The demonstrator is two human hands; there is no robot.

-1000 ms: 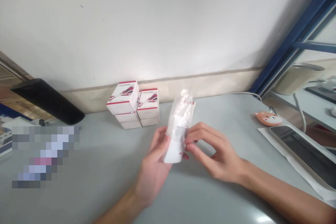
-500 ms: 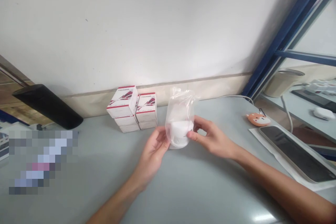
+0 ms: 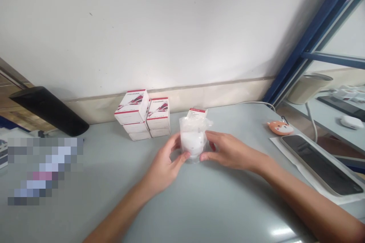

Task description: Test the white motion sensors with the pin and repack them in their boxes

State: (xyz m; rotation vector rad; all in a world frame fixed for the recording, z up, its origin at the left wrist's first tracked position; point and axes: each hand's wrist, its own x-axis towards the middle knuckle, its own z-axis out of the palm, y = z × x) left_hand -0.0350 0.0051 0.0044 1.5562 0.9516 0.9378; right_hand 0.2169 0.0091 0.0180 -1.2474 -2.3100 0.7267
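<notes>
A clear plastic bag (image 3: 194,140) holds a round white object and rests low at the table's middle, its top crumpled. Its lower part sits between my left hand (image 3: 168,163) and my right hand (image 3: 228,152), and the fingers of both press against its sides. A small white card with a red top edge (image 3: 197,113) sticks up behind the bag. I cannot tell whether the card is inside the bag. The white object's lower edge is partly hidden by my fingers.
Two stacks of white boxes with red print (image 3: 132,107) stand behind my left hand on the grey table (image 3: 228,205). A black cylinder (image 3: 48,111) lies at the far left. On the right are an orange fox-shaped item (image 3: 280,128) and a phone (image 3: 321,165) on white paper.
The bag has dropped lower toward the table and looks shorter, with a red-topped card now showing above it. Both hands have closed in around it.
</notes>
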